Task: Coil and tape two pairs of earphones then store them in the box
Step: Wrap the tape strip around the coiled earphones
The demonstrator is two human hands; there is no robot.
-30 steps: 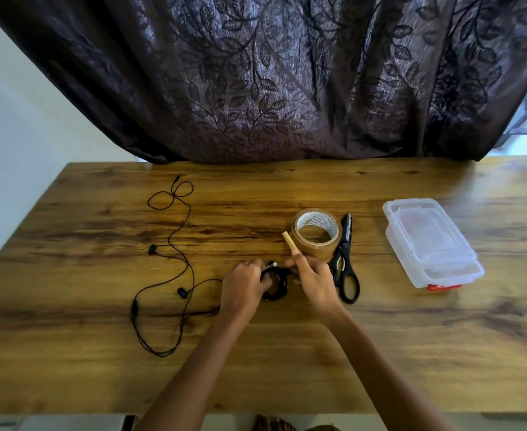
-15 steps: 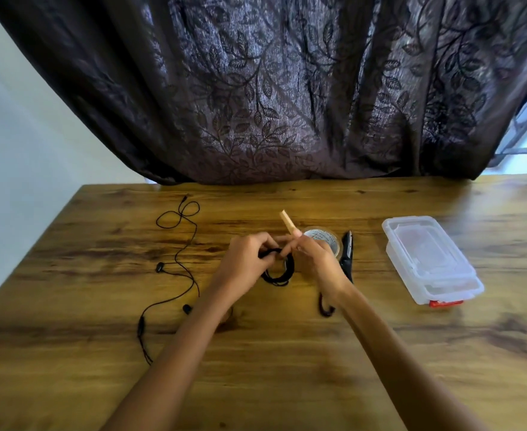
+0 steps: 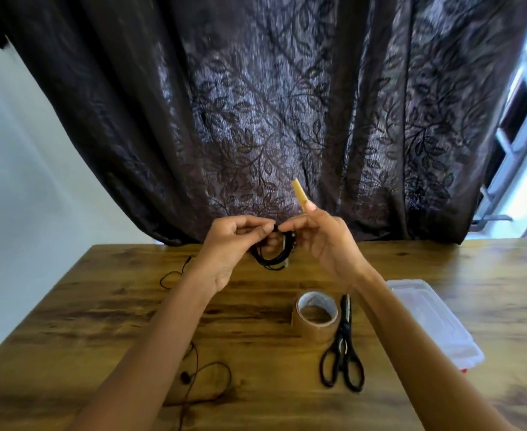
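A coiled black earphone (image 3: 270,258) hangs in the air above the table, pinched at its top by both hands. My left hand (image 3: 229,244) grips the coil from the left. My right hand (image 3: 321,241) pinches it from the right, and a short strip of brown tape (image 3: 299,195) sticks up from one raised finger. A second black earphone (image 3: 194,373) lies loose and uncoiled on the table, partly hidden under my left forearm. The clear plastic box (image 3: 436,321) with its lid on sits at the right.
A roll of brown tape (image 3: 316,315) stands on the wooden table (image 3: 100,321), with black scissors (image 3: 343,346) just right of it. A dark leaf-patterned curtain (image 3: 256,104) hangs behind the table's far edge.
Both hands have lifted the coiled earphone off the table and up towards the camera. The tape strip stays stuck to my right finger. The view has tilted upward.
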